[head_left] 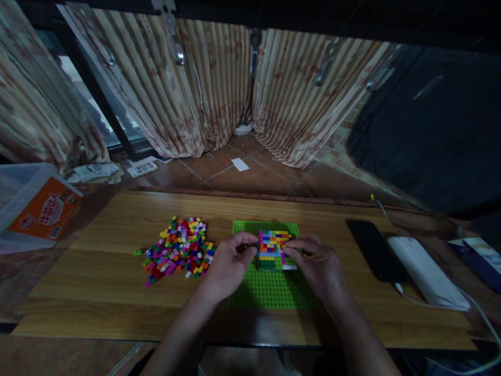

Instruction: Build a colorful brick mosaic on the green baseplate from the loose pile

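A block of small multicoloured building bricks (272, 248) stands on a green studded baseplate (270, 290) in the middle of the table. My left hand (230, 263) is at the left side of this block, thumb and forefinger bent close together; what lies between them, if anything, is too small to make out. Over the block's right part, my right hand (323, 263) has its thumb and forefinger pinched, with a bit of yellow brick showing at the tips. Its palm and fingers hide the right edge of the block. To the left lies a pile of loose bricks (180, 245) in many colours.
A black phone (373, 248) and a white oblong device (426, 271) with a cable lie at the right of the wooden table (102, 271). A clear plastic box (31, 209) with an orange label stands at the far left. Striped curtains (211, 83) hang beyond the table.
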`<act>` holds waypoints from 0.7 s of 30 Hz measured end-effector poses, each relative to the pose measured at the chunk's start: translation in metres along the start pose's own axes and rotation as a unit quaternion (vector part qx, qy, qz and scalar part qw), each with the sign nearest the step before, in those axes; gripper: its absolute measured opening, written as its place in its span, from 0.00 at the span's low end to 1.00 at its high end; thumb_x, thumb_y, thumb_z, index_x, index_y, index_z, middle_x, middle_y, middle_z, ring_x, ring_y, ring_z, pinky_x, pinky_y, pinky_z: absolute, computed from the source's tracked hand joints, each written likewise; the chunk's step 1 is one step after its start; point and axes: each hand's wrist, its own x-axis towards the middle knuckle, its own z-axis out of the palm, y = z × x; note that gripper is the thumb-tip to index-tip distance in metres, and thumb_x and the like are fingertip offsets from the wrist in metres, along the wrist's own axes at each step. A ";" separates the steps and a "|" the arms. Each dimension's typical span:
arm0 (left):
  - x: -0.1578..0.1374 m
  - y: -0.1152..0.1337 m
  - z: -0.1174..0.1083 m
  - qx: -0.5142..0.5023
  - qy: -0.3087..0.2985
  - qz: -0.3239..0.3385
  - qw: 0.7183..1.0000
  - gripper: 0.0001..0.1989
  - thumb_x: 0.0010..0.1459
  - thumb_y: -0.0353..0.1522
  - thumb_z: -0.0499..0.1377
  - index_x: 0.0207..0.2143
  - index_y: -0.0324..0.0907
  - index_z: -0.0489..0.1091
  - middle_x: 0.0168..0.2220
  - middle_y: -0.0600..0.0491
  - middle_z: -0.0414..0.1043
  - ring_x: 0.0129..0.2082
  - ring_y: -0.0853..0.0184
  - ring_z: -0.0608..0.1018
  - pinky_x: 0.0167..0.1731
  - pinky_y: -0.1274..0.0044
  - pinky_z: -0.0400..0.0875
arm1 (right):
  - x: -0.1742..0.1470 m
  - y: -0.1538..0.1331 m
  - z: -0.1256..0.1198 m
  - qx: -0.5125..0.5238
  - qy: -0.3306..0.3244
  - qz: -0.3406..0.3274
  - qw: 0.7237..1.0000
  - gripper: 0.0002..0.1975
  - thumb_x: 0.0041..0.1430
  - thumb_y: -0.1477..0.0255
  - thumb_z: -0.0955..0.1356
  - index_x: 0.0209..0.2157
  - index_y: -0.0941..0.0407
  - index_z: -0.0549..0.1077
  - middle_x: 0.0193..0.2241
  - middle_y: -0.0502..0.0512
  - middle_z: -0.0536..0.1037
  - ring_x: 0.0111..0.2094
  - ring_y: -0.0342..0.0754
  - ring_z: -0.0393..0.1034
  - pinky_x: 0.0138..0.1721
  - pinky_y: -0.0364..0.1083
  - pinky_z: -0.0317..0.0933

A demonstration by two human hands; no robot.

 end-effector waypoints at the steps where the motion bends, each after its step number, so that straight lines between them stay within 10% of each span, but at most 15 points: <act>1: 0.000 0.000 0.000 0.000 -0.001 -0.001 1.000 0.07 0.54 0.25 0.57 0.34 0.39 0.74 0.29 0.55 0.74 0.32 0.69 0.76 0.35 0.78 0.69 | 0.001 0.001 0.001 0.003 0.002 0.001 1.000 0.07 0.55 0.62 0.73 0.32 0.49 0.81 0.34 0.53 0.78 0.36 0.49 0.73 0.38 0.48 0.65; 21: -0.002 0.003 -0.001 -0.010 0.012 0.004 1.000 0.07 0.54 0.24 0.57 0.33 0.40 0.74 0.30 0.55 0.76 0.33 0.68 0.77 0.37 0.77 0.70 | 0.000 -0.009 -0.001 -0.051 0.038 0.010 0.998 0.12 0.60 0.61 0.68 0.29 0.54 0.77 0.29 0.53 0.76 0.31 0.47 0.69 0.32 0.46 0.61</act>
